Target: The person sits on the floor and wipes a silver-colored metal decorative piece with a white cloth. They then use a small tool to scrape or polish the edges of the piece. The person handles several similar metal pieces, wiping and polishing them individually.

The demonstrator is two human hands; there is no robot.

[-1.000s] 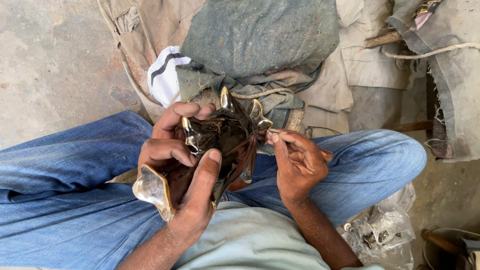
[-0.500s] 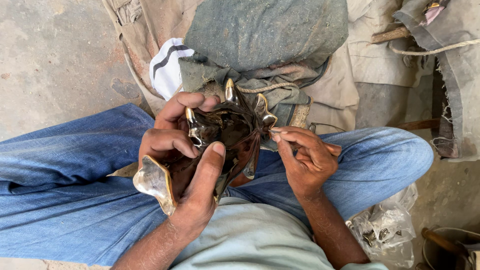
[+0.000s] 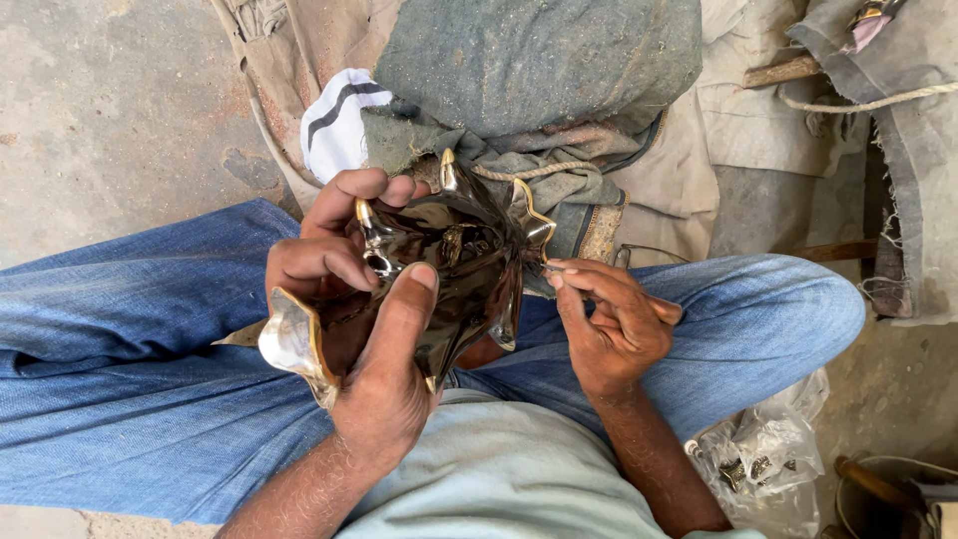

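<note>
The left hand [image 3: 364, 339] grasps a shiny metal piece [image 3: 439, 279], thumb pressed across its dark, mirror-like face and fingers curled behind. The piece is wavy and ruffled, with brassy golden edges (its rim flares into points), held over the lap. The right hand [image 3: 614, 324] pinches something thin at its right edge. Beyond lie blue jeans [image 3: 130, 369] and heaped cloth [image 3: 539, 70].
</note>
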